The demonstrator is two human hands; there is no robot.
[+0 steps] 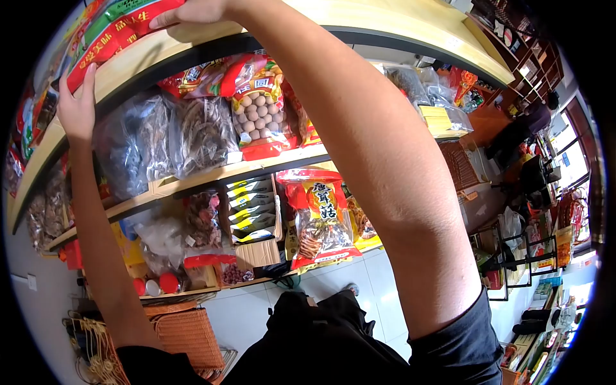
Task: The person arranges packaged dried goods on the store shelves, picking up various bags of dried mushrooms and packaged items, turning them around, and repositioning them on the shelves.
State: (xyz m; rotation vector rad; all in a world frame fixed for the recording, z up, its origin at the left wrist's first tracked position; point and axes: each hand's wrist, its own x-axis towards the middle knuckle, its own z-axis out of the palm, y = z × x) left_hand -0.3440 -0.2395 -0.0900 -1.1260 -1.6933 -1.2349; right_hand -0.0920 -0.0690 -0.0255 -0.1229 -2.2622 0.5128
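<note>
A red and green printed food bag with yellow lettering is at the top shelf, at the upper left. My left hand grips its lower left end, the thumb against the red front. At the other end, my right hand has its fingers on the bag's right edge; part of that hand is cut off by the frame's top. My right arm reaches across the middle of the view. Beside my left hand, more colourful bags line the shelf.
Below are bags of round brown balls, dark dried goods in clear bags, a red mushroom bag and a carton of yellow-black packets. A wicker basket stands on the floor. A person in dark clothes is at the far right.
</note>
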